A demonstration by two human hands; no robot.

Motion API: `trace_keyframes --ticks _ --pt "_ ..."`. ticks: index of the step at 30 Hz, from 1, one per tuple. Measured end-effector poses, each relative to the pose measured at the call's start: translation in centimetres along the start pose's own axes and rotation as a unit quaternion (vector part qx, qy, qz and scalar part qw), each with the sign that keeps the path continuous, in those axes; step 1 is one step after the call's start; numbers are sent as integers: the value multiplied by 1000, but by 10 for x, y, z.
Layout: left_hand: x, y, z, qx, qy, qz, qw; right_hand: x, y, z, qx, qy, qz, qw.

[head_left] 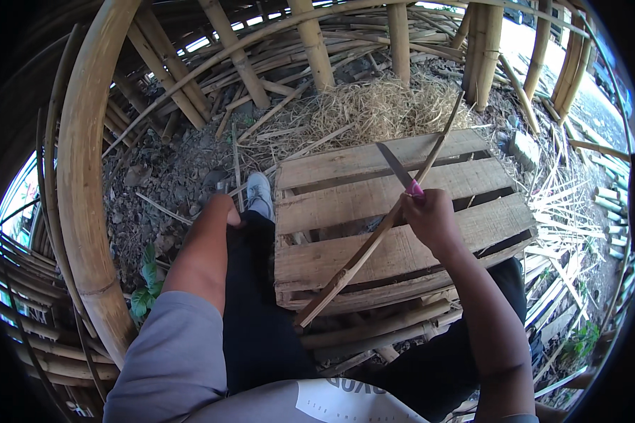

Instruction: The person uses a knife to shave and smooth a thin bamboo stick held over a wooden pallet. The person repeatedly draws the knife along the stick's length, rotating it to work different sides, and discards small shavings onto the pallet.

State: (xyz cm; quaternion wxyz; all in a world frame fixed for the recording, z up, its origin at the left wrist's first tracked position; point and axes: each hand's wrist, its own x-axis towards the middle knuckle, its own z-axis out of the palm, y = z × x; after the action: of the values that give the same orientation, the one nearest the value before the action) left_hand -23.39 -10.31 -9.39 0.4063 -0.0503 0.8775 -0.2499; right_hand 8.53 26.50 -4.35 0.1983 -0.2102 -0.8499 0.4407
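Note:
My right hand (429,217) is closed around the pink handle of a knife (396,166), whose blade points up and to the left. A long split bamboo strip (363,257) runs through the same grip, slanting from near my lap to beyond the far edge of a slatted wooden crate (342,204). Both are above the crate's top. My left hand (226,209) is by my left knee, away from the strip; its fingers are mostly hidden.
A thick bamboo pole (85,169) stands close on my left. Upright bamboo posts (310,46) line the far side. Beyond the crate lies a heap of shavings (374,109). Pale split strips (568,247) litter the ground at right, and bamboo poles (384,328) lie below the crate.

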Motion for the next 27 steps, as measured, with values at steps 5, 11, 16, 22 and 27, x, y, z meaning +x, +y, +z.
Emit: trace_keyframes --ticks 5,11,16,22,27 --pt "17 -13 7 58 123 79 988 -2 -2 0 -2 -3 1 1000" --pt "43 1 24 -86 381 114 914 -8 -2 -8 2 11 3 1000" --pt "83 12 -1 -127 384 132 905 -14 -6 -19 -21 -3 32 999" --pt "148 -1 10 -110 335 102 930 -5 10 -16 -35 29 50 998" --pt "104 -11 -30 -114 -18 113 987 3 5 -4 70 48 92 992"
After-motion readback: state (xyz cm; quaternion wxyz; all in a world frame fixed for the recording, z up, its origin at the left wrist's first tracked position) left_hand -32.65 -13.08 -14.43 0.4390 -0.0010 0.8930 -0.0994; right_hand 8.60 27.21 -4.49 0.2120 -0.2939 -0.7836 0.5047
